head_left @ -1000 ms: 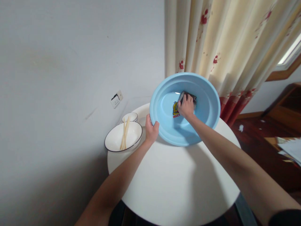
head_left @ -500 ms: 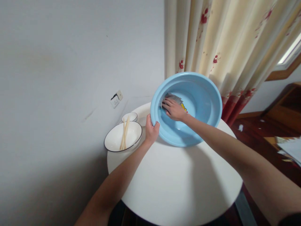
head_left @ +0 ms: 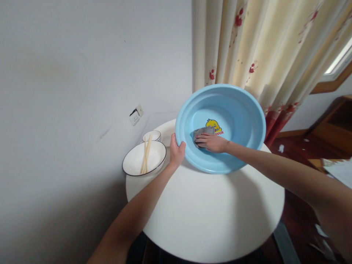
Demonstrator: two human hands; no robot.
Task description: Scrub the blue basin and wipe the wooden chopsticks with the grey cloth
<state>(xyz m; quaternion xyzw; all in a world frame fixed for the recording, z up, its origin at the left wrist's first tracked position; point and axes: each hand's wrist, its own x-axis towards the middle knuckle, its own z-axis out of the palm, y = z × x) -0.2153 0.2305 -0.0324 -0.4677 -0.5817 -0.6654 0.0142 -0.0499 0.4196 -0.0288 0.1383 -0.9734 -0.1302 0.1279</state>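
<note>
Grey cloth (head_left: 202, 130) is lying inside the tilted blue basin (head_left: 247, 117), beside its duck print (head_left: 213, 124), and the right hand (head_left: 210, 142) is holding it to the inner surface with fingers close together over it. The left hand (head_left: 177, 151) is clasping the left side of the basin's rim. On the white counter (head_left: 203, 212), farther left, a dark-rimmed bowl (head_left: 132, 161) is holding pale chopsticks (head_left: 145, 158), with a smaller bowl (head_left: 156, 136) standing just behind.

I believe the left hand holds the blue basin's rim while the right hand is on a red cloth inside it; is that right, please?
Not quite: the head view shows a grey cloth under the right hand; the left hand does hold the blue basin by its rim.
</note>
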